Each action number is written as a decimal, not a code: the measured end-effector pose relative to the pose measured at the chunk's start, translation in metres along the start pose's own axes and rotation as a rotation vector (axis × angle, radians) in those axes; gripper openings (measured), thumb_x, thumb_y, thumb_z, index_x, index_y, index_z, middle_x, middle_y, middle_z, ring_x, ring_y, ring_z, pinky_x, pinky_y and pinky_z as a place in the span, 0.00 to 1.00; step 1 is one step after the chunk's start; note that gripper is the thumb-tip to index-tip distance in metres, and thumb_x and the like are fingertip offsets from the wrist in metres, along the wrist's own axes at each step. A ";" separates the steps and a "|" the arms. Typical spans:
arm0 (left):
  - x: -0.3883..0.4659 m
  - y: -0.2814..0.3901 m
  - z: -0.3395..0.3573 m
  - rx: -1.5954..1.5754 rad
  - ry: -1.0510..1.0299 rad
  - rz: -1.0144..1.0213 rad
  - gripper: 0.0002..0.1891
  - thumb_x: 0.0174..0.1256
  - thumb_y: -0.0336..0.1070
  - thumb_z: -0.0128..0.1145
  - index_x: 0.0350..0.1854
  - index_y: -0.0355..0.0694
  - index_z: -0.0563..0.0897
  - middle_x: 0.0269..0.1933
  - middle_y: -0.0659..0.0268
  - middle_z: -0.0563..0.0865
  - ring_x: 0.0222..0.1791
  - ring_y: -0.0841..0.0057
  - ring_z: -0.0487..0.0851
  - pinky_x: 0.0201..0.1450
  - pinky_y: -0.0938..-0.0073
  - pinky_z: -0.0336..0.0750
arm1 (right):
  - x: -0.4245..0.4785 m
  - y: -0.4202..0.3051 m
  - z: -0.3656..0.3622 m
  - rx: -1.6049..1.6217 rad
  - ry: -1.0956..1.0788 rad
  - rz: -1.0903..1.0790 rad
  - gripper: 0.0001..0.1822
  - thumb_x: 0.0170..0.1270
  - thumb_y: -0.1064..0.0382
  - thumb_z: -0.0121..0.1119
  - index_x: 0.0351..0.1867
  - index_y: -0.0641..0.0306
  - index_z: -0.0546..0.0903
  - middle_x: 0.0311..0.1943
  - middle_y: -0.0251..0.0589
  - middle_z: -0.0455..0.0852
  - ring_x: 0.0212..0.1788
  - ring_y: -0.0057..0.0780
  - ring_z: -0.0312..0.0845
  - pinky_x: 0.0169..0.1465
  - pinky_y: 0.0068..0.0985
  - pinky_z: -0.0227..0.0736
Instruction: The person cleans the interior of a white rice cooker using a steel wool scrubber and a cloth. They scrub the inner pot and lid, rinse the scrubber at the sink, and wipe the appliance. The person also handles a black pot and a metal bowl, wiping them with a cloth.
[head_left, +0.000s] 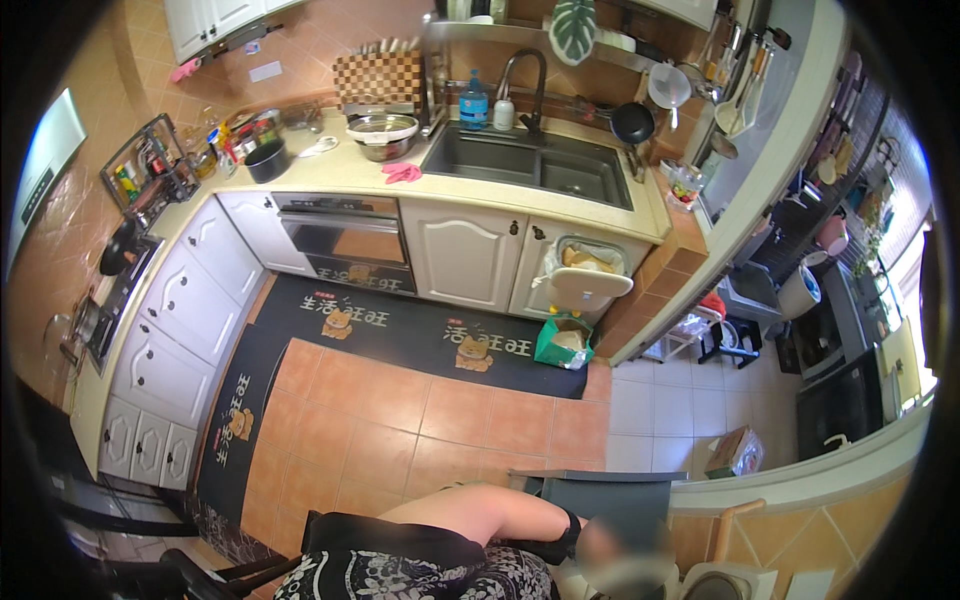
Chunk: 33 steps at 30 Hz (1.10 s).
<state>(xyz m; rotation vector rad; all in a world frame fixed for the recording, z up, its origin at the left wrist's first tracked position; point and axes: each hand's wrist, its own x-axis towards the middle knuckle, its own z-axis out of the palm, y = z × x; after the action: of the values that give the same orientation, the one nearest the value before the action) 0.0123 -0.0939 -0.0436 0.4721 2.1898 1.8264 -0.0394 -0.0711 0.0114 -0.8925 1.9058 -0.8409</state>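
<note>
A bare arm (517, 514) stretches rightward along the bottom edge of the view, out of a black sleeve (390, 536). It looks like my left arm, with a black band (574, 526) at the wrist. Past the band, my left hand (586, 523) runs into a blurred patch, so its fingers and anything in them are hidden. A dark grey flat surface (607, 496) lies beside it. White containers (731, 585) stand at the lower right. My right hand is out of view. Black-and-white patterned cloth (412, 574) shows below the arm.
A counter (360, 169) with a dark double sink (487, 159) runs along the far wall. An open-lidded bin (592, 285) hangs on a cabinet door above a green bag (562, 343). Dark mats (405, 319) edge the tiled floor (382, 427). At left is a black chair (187, 574).
</note>
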 end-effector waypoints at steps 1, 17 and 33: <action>0.000 0.000 -0.001 -0.002 0.003 -0.013 0.41 0.49 0.41 0.70 0.70 0.47 0.67 0.61 0.53 0.78 0.62 0.58 0.74 0.60 0.62 0.69 | 0.000 0.000 0.001 0.003 -0.005 0.003 0.18 0.60 0.57 0.63 0.47 0.67 0.81 0.41 0.45 0.84 0.43 0.34 0.79 0.48 0.31 0.72; -0.007 -0.042 -0.002 -0.004 -0.072 -0.275 0.46 0.49 0.43 0.72 0.73 0.49 0.62 0.63 0.50 0.76 0.62 0.53 0.73 0.59 0.57 0.69 | 0.000 0.010 0.005 0.025 -0.065 0.048 0.17 0.59 0.57 0.63 0.44 0.67 0.81 0.37 0.43 0.84 0.38 0.32 0.80 0.44 0.30 0.73; -0.013 -0.044 0.003 -0.047 -0.015 -0.309 0.44 0.51 0.41 0.69 0.73 0.51 0.63 0.63 0.49 0.75 0.62 0.52 0.72 0.58 0.57 0.69 | -0.016 0.025 -0.001 0.038 -0.079 0.132 0.17 0.59 0.56 0.64 0.42 0.67 0.82 0.33 0.40 0.85 0.34 0.30 0.80 0.40 0.30 0.74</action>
<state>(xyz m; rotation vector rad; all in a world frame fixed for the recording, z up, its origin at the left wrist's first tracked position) 0.0214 -0.1036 -0.0878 0.1267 2.0689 1.6955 -0.0401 -0.0443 -0.0023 -0.7569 1.8518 -0.7494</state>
